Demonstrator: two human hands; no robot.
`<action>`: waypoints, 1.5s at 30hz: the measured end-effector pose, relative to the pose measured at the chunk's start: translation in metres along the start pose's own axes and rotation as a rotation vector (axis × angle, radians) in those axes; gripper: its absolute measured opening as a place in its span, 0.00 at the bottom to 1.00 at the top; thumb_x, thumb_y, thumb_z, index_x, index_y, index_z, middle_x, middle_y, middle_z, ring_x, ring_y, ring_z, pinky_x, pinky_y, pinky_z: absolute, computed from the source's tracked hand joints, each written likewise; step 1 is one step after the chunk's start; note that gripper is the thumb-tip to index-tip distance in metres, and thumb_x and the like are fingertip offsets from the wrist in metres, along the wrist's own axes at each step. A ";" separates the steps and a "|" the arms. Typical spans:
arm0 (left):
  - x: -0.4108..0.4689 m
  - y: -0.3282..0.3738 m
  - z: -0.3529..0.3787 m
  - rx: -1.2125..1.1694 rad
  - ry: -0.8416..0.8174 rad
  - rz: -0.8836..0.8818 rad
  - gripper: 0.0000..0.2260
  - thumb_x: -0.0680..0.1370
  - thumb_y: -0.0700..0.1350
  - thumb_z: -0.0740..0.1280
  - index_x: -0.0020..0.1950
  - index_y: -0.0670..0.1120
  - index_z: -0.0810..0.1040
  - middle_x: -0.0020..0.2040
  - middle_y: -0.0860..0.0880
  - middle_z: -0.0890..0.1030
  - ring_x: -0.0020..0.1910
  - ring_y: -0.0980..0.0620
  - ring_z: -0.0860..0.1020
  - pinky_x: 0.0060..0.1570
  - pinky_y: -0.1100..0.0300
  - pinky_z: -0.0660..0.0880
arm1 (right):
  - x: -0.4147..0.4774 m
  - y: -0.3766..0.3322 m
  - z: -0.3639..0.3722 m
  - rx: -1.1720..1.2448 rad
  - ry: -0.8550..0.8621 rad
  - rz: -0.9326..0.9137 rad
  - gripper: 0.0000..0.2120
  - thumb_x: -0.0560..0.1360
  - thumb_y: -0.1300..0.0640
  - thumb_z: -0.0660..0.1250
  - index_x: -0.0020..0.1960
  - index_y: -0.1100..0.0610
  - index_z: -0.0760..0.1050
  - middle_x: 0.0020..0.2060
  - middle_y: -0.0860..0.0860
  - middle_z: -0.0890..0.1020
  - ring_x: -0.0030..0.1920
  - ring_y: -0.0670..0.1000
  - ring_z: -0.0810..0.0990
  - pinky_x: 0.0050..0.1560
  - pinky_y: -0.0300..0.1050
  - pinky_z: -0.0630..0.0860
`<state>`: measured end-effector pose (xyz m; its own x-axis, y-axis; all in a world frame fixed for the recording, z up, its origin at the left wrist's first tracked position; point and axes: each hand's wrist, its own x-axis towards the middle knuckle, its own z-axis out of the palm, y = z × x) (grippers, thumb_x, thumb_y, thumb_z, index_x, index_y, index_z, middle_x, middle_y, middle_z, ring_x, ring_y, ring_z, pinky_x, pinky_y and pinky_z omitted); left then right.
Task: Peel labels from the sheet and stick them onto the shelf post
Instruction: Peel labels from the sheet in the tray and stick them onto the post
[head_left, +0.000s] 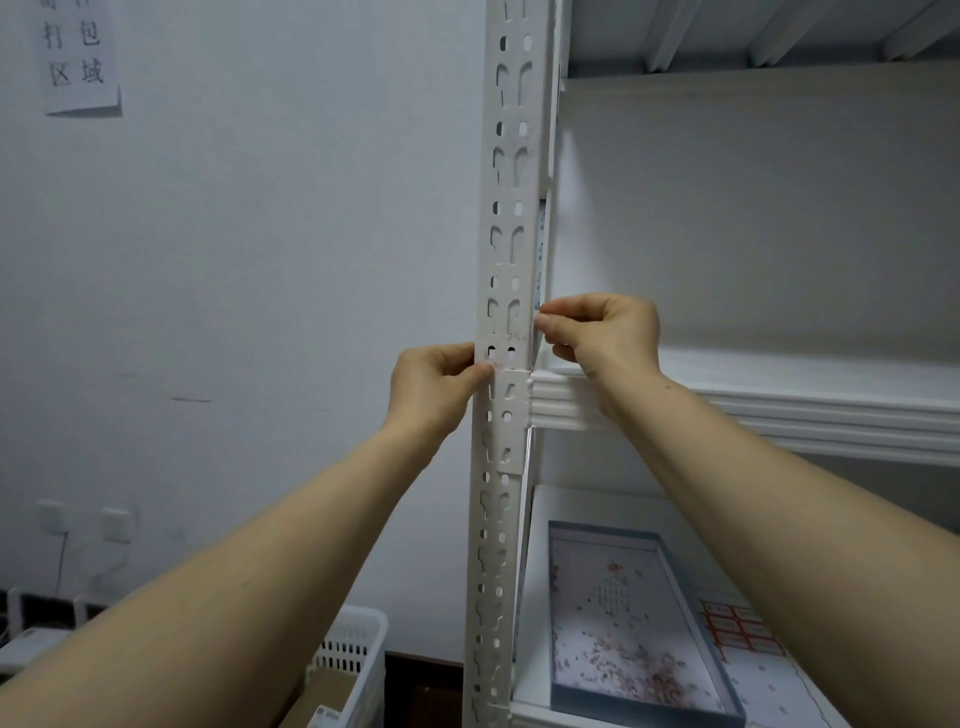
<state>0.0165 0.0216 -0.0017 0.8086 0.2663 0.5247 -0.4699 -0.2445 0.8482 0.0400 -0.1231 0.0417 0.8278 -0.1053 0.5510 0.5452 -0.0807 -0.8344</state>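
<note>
The white slotted shelf post (506, 218) rises through the middle of the view. A pale label (503, 355) lies across its front face, just above the shelf beam joint. My left hand (436, 387) pinches the label's left end against the post's left edge, thumb on the front face. My right hand (605, 332) is closed at the post's right edge, thumb and forefinger pinched on the label's other end. A strip of stuck labels (540, 249) shows edge-on along the post's right side, above my right hand. The label sheet (740, 629), with red-bordered labels, lies on the lower shelf.
An open blue-rimmed box (691, 608) holding small scraps sits on the lower shelf beside the sheet. The middle shelf board (779, 374) runs right from the post. A white slotted basket (353, 654) stands on the floor at the left. A paper sign (78, 57) and wall sockets (83, 522) are on the wall.
</note>
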 end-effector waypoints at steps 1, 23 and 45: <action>0.001 -0.001 0.001 -0.015 0.003 -0.008 0.09 0.75 0.36 0.69 0.53 0.44 0.83 0.41 0.58 0.84 0.45 0.62 0.82 0.52 0.65 0.77 | 0.000 0.001 0.001 0.022 0.000 0.013 0.06 0.69 0.66 0.74 0.37 0.56 0.80 0.32 0.51 0.81 0.34 0.48 0.79 0.44 0.41 0.81; 0.001 0.000 0.004 -0.139 0.022 -0.098 0.09 0.74 0.36 0.70 0.52 0.43 0.83 0.44 0.51 0.85 0.48 0.52 0.83 0.56 0.55 0.78 | 0.005 0.007 0.003 0.085 -0.005 0.021 0.05 0.69 0.68 0.74 0.40 0.60 0.81 0.33 0.54 0.82 0.34 0.48 0.81 0.40 0.35 0.81; 0.014 0.024 0.004 0.723 0.062 0.118 0.19 0.72 0.53 0.72 0.41 0.36 0.82 0.32 0.40 0.79 0.34 0.41 0.77 0.33 0.54 0.72 | 0.005 0.008 0.002 0.078 -0.030 0.008 0.06 0.69 0.68 0.73 0.38 0.59 0.80 0.33 0.53 0.82 0.34 0.49 0.82 0.40 0.36 0.81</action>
<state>0.0178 0.0155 0.0262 0.7355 0.2469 0.6310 -0.1848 -0.8229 0.5373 0.0490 -0.1225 0.0377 0.8349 -0.0761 0.5451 0.5466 -0.0021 -0.8374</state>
